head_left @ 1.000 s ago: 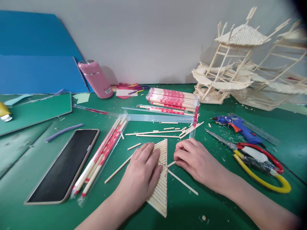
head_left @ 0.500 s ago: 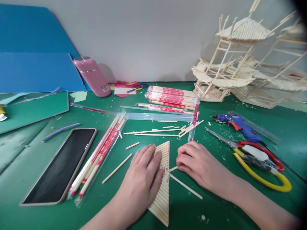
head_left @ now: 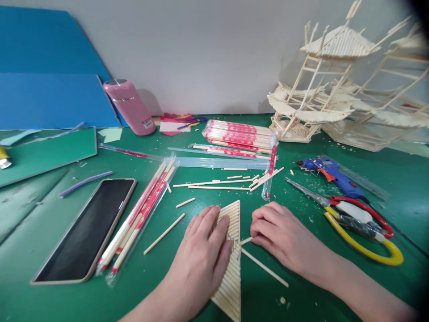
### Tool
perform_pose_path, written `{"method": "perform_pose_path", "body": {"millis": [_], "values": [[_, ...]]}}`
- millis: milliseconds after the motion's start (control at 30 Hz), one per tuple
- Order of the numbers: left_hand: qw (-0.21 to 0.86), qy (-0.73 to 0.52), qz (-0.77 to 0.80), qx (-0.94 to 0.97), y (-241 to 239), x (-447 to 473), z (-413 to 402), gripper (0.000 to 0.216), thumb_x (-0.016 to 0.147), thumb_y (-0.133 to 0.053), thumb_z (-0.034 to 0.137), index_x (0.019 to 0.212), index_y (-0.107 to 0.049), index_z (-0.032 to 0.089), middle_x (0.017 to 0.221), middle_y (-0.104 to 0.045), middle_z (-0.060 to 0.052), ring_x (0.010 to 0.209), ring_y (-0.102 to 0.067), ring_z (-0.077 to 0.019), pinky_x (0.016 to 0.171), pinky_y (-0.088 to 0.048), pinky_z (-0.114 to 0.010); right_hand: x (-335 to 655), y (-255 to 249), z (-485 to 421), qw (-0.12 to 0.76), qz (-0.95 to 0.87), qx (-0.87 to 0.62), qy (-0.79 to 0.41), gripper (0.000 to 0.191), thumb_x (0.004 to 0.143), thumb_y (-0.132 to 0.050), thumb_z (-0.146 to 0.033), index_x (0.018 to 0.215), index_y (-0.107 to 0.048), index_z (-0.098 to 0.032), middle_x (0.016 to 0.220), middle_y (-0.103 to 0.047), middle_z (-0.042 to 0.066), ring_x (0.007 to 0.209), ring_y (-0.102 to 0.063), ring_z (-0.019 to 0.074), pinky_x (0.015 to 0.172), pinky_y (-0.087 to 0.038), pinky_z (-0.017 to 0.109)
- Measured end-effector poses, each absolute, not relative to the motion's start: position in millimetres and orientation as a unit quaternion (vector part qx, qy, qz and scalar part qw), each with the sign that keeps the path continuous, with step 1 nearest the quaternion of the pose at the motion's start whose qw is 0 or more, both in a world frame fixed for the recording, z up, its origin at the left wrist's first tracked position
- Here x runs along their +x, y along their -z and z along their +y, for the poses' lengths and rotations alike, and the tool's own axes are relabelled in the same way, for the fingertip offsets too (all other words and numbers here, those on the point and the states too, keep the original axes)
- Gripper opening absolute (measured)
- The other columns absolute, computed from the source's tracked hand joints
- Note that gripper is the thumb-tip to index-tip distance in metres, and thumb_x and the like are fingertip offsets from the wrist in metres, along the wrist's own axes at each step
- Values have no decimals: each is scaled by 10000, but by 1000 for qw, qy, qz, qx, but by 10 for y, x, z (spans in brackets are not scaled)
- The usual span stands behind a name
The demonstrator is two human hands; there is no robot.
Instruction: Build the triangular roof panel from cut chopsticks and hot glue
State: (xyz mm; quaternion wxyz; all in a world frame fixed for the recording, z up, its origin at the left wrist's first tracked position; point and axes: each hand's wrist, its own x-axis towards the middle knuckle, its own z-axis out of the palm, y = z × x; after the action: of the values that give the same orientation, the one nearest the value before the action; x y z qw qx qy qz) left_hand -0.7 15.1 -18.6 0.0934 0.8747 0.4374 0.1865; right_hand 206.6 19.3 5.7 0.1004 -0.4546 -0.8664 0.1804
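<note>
My left hand (head_left: 205, 254) lies flat, fingers together, pressing on a triangular panel of glued wooden sticks (head_left: 234, 223) on the green mat. My right hand (head_left: 279, 235) rests just right of the panel with its fingers curled and pinched on a short stick piece (head_left: 246, 240) at the panel's right edge. A longer thin stick (head_left: 264, 267) lies slanting below that hand.
A phone (head_left: 85, 230) lies at the left beside wrapped chopsticks (head_left: 140, 212). More chopstick packs (head_left: 239, 134), loose sticks (head_left: 214, 184), a blue glue gun (head_left: 330, 172), scissors (head_left: 362, 219), a pink bottle (head_left: 129, 107) and stick-built model towers (head_left: 321, 89) stand around.
The view shifted slightly, so the panel and both hands sit a little lower and further right. My hands keep the same hold on panel and stick piece.
</note>
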Motion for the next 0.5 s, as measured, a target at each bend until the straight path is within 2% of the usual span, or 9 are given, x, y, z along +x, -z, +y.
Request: {"method": "perform_pose_path", "body": {"millis": [133,200,300,367,433,500], "values": [[108,-193,441,870,173,-17,152,332,855,-425,221,1164,-489,117,1233,-471,-165,1160,-413,-287,942,-412,-458,2092,-86,177,130,-863,-455,-176,105,869,-465,-211,903,-564,-210,952,-556,39,898,-482,187,786,-412,371],[124,-202,447,863,156,-35,157,333,862,-420,228,1174,-475,126,1241,-460,-159,1162,-414,-272,942,-415,-438,2090,-121,114,157,-852,-471,-163,168,870,-458,-203,1012,-546,-218,1006,-560,58,941,-499,200,801,-429,384],[154,-232,461,842,134,-65,161,306,873,-398,215,1153,-485,129,1217,-466,-155,1146,-433,-244,934,-422,-401,2035,-147,-125,233,-815,-504,-169,231,864,-450,-180,1088,-497,-217,1015,-591,63,928,-558,179,780,-480,326],[173,-258,472,825,127,-80,165,290,877,-383,204,1128,-503,123,1188,-480,-155,1124,-453,-231,926,-423,-385,1952,-104,-363,282,-769,-524,-233,267,844,-466,-169,1103,-479,-232,966,-631,45,814,-614,144,681,-521,238],[195,-280,484,806,122,-88,171,279,880,-373,202,1101,-523,123,1171,-491,-153,1106,-464,-226,920,-421,-382,1843,-4,-608,298,-716,-544,-319,396,800,-497,-148,1182,-440,-237,1013,-640,56,788,-643,144,626,-543,203],[220,-293,495,788,117,-87,178,269,882,-369,208,1075,-538,127,1155,-500,-147,1089,-473,-221,913,-420,-381,1729,124,-807,333,-649,-580,-363,488,754,-510,-129,1223,-415,-225,1140,-592,88,911,-630,180,696,-551,235]]}}
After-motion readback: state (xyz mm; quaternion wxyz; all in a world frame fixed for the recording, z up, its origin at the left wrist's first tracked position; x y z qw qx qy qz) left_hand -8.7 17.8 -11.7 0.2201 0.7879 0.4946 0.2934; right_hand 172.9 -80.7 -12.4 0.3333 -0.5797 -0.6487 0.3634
